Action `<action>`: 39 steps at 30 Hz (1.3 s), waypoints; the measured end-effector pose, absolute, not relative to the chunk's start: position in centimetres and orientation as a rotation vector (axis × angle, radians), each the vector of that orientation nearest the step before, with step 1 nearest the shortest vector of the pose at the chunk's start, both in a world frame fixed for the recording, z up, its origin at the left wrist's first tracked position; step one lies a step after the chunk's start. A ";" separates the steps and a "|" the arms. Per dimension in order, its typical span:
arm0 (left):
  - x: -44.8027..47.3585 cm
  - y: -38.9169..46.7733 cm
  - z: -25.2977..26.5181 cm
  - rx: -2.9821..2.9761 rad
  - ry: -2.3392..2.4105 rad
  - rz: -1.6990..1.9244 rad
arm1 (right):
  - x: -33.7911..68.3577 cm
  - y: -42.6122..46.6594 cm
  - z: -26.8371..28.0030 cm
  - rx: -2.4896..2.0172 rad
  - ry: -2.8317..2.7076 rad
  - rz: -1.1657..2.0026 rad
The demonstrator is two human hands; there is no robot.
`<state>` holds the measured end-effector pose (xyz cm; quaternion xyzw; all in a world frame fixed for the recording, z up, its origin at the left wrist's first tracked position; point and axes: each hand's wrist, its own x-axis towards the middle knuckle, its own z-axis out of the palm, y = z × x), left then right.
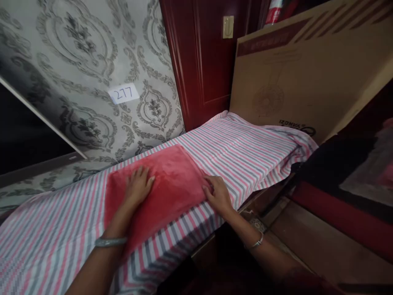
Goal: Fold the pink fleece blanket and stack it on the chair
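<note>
A plush red cloth lies spread out, roughly rectangular, on a pink, grey and white striped sheet. My left hand rests palm down on the left part of the cloth, fingers stretched and slightly apart. At the cloth's right edge, my right hand has its fingers curled, with thumb and forefinger closed on the border. The pinched bit of fabric is mostly hidden by the fingers. Around my left wrist is a jade-like bangle; a thin metal bracelet circles the right.
Behind the sheet stand a patterned wall with a "277" paper label and a dark red door. A large cardboard box leans at the back right. On the left is a dark screen. The sheet hangs over the front edge.
</note>
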<state>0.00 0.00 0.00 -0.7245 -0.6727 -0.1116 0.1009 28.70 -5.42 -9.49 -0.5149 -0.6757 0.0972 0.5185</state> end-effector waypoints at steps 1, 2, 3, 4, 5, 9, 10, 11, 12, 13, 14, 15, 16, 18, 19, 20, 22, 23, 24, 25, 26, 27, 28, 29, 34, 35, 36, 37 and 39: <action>1.4 0.4 0.6 -2.228 -1.879 -0.339 | 28.7 -5.5 -9.5 -1.230 -1.628 0.230; 3.0 0.9 1.0 -2.343 -1.737 -0.336 | 28.7 -5.6 -9.4 -1.213 -1.639 0.229; 4.7 1.3 1.3 -2.473 -1.577 -0.323 | 28.7 -5.7 -9.4 -1.187 -1.655 0.230; 6.5 1.7 1.5 -2.599 -1.409 -0.311 | 28.8 -5.7 -9.3 -1.155 -1.675 0.232; 8.2 2.0 1.5 -2.711 -1.242 -0.296 | 28.9 -5.8 -9.3 -1.119 -1.698 0.236; 12.3 2.5 0.4 -2.906 -0.865 -0.296 | 29.3 -6.1 -9.3 -1.000 -1.728 0.322; 12.5 2.5 0.0 -2.914 -0.840 -0.320 | 29.4 -6.1 -9.4 -0.990 -1.701 0.371; 12.4 2.4 -0.5 -2.910 -0.836 -0.364 | 29.5 -6.2 -9.5 -0.992 -1.650 0.428; 12.0 2.3 -1.0 -2.897 -0.844 -0.423 | 29.6 -6.1 -9.5 -1.007 -1.577 0.491; 11.6 2.2 -1.5 -2.877 -0.857 -0.492 | 29.7 -6.0 -9.6 -1.032 -1.488 0.548; 11.1 2.1 -2.0 -2.853 -0.867 -0.555 | 29.8 -5.8 -9.6 -1.061 -1.397 0.589; 10.7 1.9 -2.4 -2.828 -0.868 -0.608 | 29.9 -5.4 -9.6 -1.090 -1.320 0.610; 10.4 1.8 -2.7 -2.808 -0.859 -0.648 | 30.0 -5.0 -9.5 -1.120 -1.269 0.615; 10.0 1.7 -3.2 -2.787 -0.834 -0.694 | 30.3 -4.0 -9.3 -1.181 -1.266 0.604; 10.0 1.7 -3.4 -2.784 -0.828 -0.711 | 30.3 -3.5 -9.2 -1.213 -1.302 0.606; 10.0 1.7 -3.5 -2.785 -0.829 -0.729 | 30.4 -3.0 -9.0 -1.242 -1.350 0.622; 10.1 1.7 -3.5 -2.780 -0.842 -0.771 | 30.5 -2.1 -8.7 -1.283 -1.447 0.674; 10.1 1.7 -3.6 -2.773 -0.847 -0.797 | 30.5 -1.8 -8.6 -1.283 -1.475 0.705; 10.1 1.8 -3.6 -2.763 -0.845 -0.824 | 30.4 -1.5 -8.5 -1.267 -1.481 0.742; 10.0 1.8 -3.6 -2.749 -0.838 -0.853 | 30.3 -1.3 -8.5 -1.238 -1.463 0.786; 9.9 1.8 -3.7 -2.736 -0.828 -0.878 | 30.2 -1.2 -8.4 -1.198 -1.425 0.833; 9.8 1.8 -3.7 -2.725 -0.821 -0.895 | 30.1 -1.1 -8.4 -1.153 -1.372 0.881; 9.7 1.8 -3.8 -2.717 -0.821 -0.905 | 29.9 -1.1 -8.3 -1.110 -1.318 0.922; 9.7 1.8 -3.8 -2.713 -0.829 -0.905 | 29.8 -1.1 -8.2 -1.078 -1.274 0.944; 9.7 1.6 -3.6 -2.725 -0.859 -0.892 | 28.9 -1.7 -6.7 -1.083 -1.286 0.782; 9.8 1.5 -3.6 -2.728 -0.856 -0.898 | 28.7 -1.8 -6.5 -1.080 -1.297 0.769; 9.8 1.5 -3.5 -2.730 -0.854 -0.905 | 28.5 -1.8 -6.3 -1.061 -1.293 0.790; 9.8 1.5 -3.5 -2.728 -0.855 -0.914 | 28.4 -1.8 -6.2 -1.029 -1.274 0.839; 9.8 1.5 -3.5 -2.717 -0.853 -0.943 | 28.1 -1.6 -6.3 -0.950 -1.216 0.973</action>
